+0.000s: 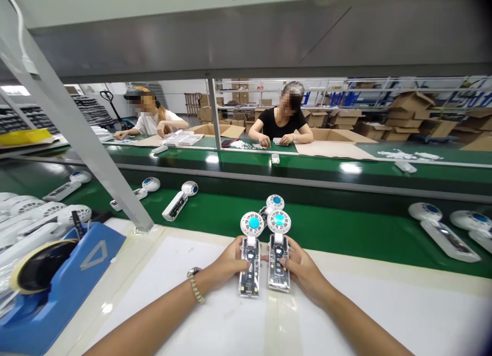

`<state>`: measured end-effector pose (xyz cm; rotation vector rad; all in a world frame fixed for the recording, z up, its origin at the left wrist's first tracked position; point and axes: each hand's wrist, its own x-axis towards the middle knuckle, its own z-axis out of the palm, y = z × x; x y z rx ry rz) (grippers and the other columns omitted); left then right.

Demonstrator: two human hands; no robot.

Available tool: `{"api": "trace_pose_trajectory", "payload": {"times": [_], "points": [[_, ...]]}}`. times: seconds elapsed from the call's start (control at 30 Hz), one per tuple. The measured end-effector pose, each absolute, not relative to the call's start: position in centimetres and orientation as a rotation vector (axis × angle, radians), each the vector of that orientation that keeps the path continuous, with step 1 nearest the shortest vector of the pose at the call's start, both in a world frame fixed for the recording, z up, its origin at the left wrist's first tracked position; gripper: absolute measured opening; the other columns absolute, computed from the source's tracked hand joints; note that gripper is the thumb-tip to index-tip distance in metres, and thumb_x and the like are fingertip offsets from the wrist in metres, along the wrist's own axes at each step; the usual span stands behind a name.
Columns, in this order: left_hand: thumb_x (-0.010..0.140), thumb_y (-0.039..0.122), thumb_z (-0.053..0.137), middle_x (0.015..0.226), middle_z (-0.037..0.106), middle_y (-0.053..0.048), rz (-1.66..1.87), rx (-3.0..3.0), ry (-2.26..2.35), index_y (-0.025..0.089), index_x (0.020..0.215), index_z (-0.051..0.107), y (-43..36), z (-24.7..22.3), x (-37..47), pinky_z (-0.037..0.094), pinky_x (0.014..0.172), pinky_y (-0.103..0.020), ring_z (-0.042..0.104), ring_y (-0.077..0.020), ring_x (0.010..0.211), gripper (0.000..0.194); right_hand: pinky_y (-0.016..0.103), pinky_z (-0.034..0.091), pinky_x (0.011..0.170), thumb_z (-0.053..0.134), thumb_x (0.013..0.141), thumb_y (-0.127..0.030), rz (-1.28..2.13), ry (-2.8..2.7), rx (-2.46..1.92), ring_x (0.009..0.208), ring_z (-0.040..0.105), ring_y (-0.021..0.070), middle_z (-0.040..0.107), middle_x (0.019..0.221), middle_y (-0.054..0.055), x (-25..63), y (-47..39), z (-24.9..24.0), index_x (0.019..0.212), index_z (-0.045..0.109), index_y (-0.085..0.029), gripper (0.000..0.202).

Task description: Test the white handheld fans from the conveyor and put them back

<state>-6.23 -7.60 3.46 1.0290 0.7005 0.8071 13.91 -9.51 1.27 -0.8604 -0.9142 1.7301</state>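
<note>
My left hand [232, 261] is wrapped round a small handheld fan [249, 266], a clear body with its circuit board showing and a round white head with a blue centre. A matching fan [279, 264] is in my right hand [303, 269], with the thumb on its front. Both fans stand upright side by side, heads close together, over the white worktop [215, 320]. Just behind their heads, another fan [275, 202] lies on the green conveyor belt [226, 207].
More fans [180, 201] lie along the belt, two at the right [448, 235]. A blue tape dispenser [88, 264] and piled white fans [42, 212] are at the left. A slanted metal post [96, 141] rises there. Two people [282, 123] work across the belt.
</note>
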Motion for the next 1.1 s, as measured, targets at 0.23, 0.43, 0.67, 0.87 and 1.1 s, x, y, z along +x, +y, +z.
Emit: {"api": "trace_pose_trajectory", "payload": {"times": [0.23,0.43,0.67,0.87,1.1], "points": [[0.059,0.019,0.074,0.109,0.054,-0.010,0.797,1.014,0.661,0.018,0.100,0.045,-7.7,3.9,-6.0,0.041,0.086,-0.041,0.053,-0.0273,0.101,0.050,0.041,0.044,0.083,0.071,0.064,-0.032,1.734,-0.930,-0.871,0.093,0.059,0.0252,0.061,0.098,0.006,14.0,-9.7,2.0,0.120,0.037,-0.025,0.066],[0.057,0.021,0.075,0.113,0.052,-0.011,0.791,1.028,0.678,0.018,0.102,0.044,-7.5,3.7,-6.0,0.042,0.082,-0.038,0.054,-0.0270,0.099,0.054,0.038,0.044,0.083,0.071,0.065,-0.032,1.716,-0.953,-0.845,0.094,0.059,0.0234,0.060,0.104,0.007,13.9,-9.6,2.2,0.120,0.035,-0.023,0.065],[0.058,0.024,0.075,0.109,0.053,-0.011,0.781,1.052,0.683,0.018,0.104,0.045,-7.6,3.8,-6.1,0.042,0.085,-0.041,0.054,-0.0275,0.100,0.055,0.043,0.043,0.085,0.070,0.066,-0.031,1.717,-0.967,-0.858,0.094,0.059,0.0254,0.060,0.103,0.007,14.1,-9.7,2.2,0.120,0.036,-0.025,0.064],[0.057,0.027,0.077,0.106,0.056,-0.012,0.769,1.054,0.700,0.017,0.106,0.044,-7.7,4.1,-6.2,0.044,0.082,-0.039,0.055,-0.0279,0.098,0.059,0.044,0.041,0.088,0.068,0.070,-0.032,1.749,-1.056,-0.792,0.095,0.059,0.0245,0.060,0.102,0.007,14.3,-9.8,2.4,0.122,0.036,-0.025,0.062],[0.058,0.027,0.077,0.109,0.055,-0.014,0.779,1.062,0.699,0.016,0.107,0.042,-7.8,4.3,-6.0,0.044,0.081,-0.038,0.054,-0.0290,0.099,0.061,0.044,0.039,0.091,0.065,0.073,-0.029,1.732,-1.089,-0.747,0.102,0.055,0.0247,0.056,0.112,0.009,14.2,-9.8,2.6,0.122,0.035,-0.024,0.058]]}}
